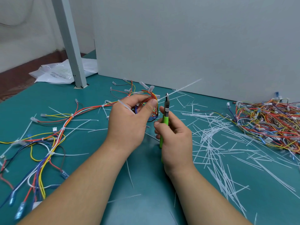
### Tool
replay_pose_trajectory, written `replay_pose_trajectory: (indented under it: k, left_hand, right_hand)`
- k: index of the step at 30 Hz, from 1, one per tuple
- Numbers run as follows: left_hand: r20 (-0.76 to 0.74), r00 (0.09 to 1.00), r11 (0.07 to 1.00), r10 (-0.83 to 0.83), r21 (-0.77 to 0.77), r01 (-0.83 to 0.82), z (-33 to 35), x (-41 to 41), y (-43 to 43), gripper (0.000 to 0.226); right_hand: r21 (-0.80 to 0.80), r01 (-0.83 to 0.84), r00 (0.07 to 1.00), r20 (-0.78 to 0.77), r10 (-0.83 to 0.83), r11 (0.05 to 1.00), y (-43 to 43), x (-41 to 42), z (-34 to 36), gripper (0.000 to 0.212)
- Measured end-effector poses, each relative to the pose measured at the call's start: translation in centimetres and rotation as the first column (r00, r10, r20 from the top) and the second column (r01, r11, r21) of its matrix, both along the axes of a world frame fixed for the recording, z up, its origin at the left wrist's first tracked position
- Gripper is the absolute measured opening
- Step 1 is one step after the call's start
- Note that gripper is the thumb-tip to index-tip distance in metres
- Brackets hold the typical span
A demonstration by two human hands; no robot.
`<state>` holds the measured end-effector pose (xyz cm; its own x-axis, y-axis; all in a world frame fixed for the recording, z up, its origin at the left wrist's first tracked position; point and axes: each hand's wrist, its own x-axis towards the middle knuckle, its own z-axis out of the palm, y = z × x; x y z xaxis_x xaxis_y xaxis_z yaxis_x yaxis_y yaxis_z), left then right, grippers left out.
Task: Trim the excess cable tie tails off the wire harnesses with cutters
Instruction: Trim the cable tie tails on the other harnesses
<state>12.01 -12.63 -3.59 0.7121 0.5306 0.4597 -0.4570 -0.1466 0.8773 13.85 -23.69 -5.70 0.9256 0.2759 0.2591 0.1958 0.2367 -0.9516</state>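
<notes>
Plainly, the left grip (128,120) pinched the harness (151,97), its tail (181,89) slanting up-right past the cutters (165,117), clasped upright in the right grip (175,137).

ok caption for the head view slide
Left hand holds a wire harness while right hand holds green-handled cutters beside it.

Teal tabletop (142,169) had a grey sq. post (71,46) standing upright at back left. Crumpled clear plastic bag (53,73) lay just behind post. White panel (194,46) stood along back edge. Brown floor (17,80) showed far left.
</notes>
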Motion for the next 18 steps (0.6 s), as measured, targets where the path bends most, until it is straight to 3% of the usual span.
replay_pose_trajectory:
  k: [18]
  left_hand:
    - [0.029,0.999,0.999,-0.018,-0.033,0.019,0.01,-0.02,0.1,0.025]
  right_hand:
    - [-0.102,0.105,0.99,0.107,-0.094,0.989,0.02,-0.16,-0.22,0.043]
